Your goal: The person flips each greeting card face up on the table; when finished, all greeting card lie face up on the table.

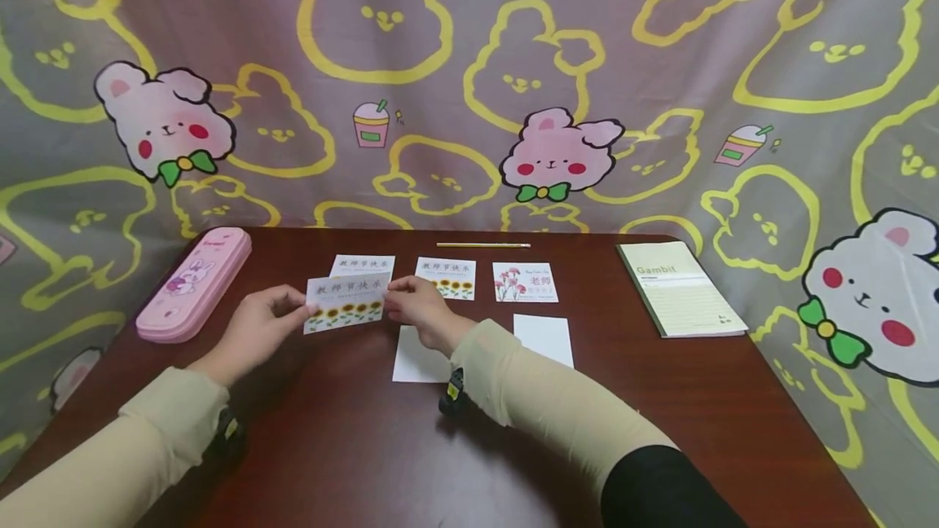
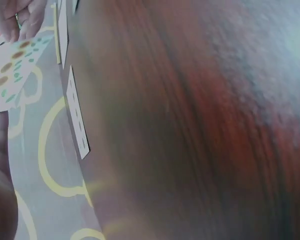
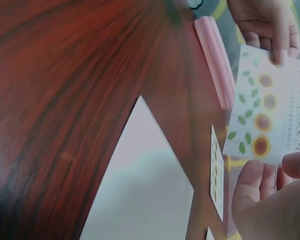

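Observation:
A greeting card (image 1: 345, 302) printed with sunflowers and Chinese characters is held up above the table between both hands. The left hand (image 1: 266, 320) pinches its left edge, and the right hand (image 1: 424, 310) pinches the right edge. In the right wrist view the raised card (image 3: 262, 107) shows its printed face, with the left hand (image 3: 270, 30) at the far edge and the right hand (image 3: 275, 200) at the near one. Partly behind it lies another card (image 1: 364, 263). A second sunflower card (image 1: 447, 274) and a pink-flower card (image 1: 525, 282) lie to the right.
Two blank white cards, a left one (image 1: 418, 358) partly under the right forearm and a right one (image 1: 544, 336), lie nearer the front. A pencil (image 1: 482, 245) rests at the back. A pink pencil case (image 1: 194, 285) stands left, a notebook (image 1: 681, 290) right, on the brown table (image 1: 352, 446).

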Demonstrator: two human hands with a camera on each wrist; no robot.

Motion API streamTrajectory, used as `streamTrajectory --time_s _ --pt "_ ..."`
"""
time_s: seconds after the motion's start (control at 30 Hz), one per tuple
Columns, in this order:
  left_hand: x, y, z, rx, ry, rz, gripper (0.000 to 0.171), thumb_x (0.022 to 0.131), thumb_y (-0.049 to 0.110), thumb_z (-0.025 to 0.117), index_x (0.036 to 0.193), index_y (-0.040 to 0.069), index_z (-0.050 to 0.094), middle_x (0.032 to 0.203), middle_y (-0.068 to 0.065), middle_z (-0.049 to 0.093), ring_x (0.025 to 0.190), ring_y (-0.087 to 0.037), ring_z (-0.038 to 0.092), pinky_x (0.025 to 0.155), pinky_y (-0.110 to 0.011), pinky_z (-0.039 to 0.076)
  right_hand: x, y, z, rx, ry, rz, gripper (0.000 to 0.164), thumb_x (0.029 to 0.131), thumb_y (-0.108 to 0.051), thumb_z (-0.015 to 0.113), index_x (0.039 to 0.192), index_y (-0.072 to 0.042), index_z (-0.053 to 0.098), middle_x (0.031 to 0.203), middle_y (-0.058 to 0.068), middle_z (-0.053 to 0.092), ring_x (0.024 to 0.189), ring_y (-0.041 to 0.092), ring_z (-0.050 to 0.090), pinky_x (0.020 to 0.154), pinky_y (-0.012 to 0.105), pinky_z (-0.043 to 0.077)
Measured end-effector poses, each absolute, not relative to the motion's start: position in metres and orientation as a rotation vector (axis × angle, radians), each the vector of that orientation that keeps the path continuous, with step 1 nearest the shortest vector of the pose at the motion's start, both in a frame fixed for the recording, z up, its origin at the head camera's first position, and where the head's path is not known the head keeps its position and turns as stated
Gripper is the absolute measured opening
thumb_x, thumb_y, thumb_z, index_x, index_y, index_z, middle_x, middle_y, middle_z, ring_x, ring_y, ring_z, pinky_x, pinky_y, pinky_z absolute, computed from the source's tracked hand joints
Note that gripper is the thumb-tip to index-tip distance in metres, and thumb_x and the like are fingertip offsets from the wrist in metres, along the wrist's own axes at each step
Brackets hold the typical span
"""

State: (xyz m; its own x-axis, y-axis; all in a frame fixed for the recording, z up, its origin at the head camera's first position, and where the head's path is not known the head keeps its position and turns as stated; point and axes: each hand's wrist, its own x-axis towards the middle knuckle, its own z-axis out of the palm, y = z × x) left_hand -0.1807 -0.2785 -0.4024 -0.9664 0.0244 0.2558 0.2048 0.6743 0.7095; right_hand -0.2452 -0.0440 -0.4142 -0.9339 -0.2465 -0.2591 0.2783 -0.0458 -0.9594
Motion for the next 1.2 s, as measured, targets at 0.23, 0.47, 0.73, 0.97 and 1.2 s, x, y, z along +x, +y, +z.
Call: streamTrajectory --time_s 0.23,0.47,0.73,0.97,1.2 --pt "-0.194 -0.282 -0.408 0.044 -2.611 -1.382 0.029 0.098 0.013 0.071 0.113 -0.009 0.062 0.098 -0.019 0.072 0.076 -0.008 0.062 0.061 -0.024 0.049 -0.243 -0.044 -0.417 -0.064 1.968 -1.974 0.004 0.097 0.0 0.064 0.098 0.004 0.065 0.082 0.005 0.063 0.072 0.014 0.063 0.077 0.035 0.061" --pt "-0.199 -0.286 -0.42 0.137 -2.734 -1.227 0.028 0.097 0.011 0.07 0.113 -0.011 0.064 0.103 -0.025 0.069 0.082 -0.023 0.062 0.061 -0.028 0.05 -0.229 -0.05 -0.422 -0.042 1.92 -1.94 0.007 0.098 0.002 0.063 0.102 0.007 0.066 0.085 0.009 0.066 0.074 0.015 0.067 0.076 0.032 0.061" --pt "-0.195 -0.292 -0.413 0.125 -2.973 -1.389 0.038 0.101 0.008 0.059 0.122 -0.023 0.057 0.111 -0.034 0.065 0.087 -0.029 0.071 0.075 -0.042 0.061 -0.218 -0.05 -0.415 0.036 1.749 -1.932 0.03 0.1 0.002 0.056 0.126 0.016 0.06 0.115 0.018 0.066 0.106 0.028 0.068 0.096 0.036 0.055" --pt "-0.198 -0.292 -0.407 0.05 -3.151 -1.4 0.042 0.1 0.008 0.058 0.121 -0.028 0.054 0.1 -0.025 0.068 0.087 -0.023 0.067 0.078 -0.04 0.061 -0.217 -0.047 -0.414 -0.005 1.734 -1.835 0.039 0.093 0.004 0.057 0.13 0.016 0.057 0.103 0.009 0.061 0.094 0.02 0.063 0.098 0.038 0.054" --pt "-0.198 -0.29 -0.404 0.03 -3.205 -1.31 0.038 0.098 0.009 0.061 0.114 -0.025 0.06 0.09 -0.015 0.066 0.083 -0.021 0.062 0.076 -0.04 0.059 -0.218 -0.047 -0.418 -0.041 1.698 -1.806 0.04 0.096 0.002 0.057 0.133 0.015 0.052 0.099 0.008 0.057 0.094 0.02 0.06 0.101 0.041 0.052"
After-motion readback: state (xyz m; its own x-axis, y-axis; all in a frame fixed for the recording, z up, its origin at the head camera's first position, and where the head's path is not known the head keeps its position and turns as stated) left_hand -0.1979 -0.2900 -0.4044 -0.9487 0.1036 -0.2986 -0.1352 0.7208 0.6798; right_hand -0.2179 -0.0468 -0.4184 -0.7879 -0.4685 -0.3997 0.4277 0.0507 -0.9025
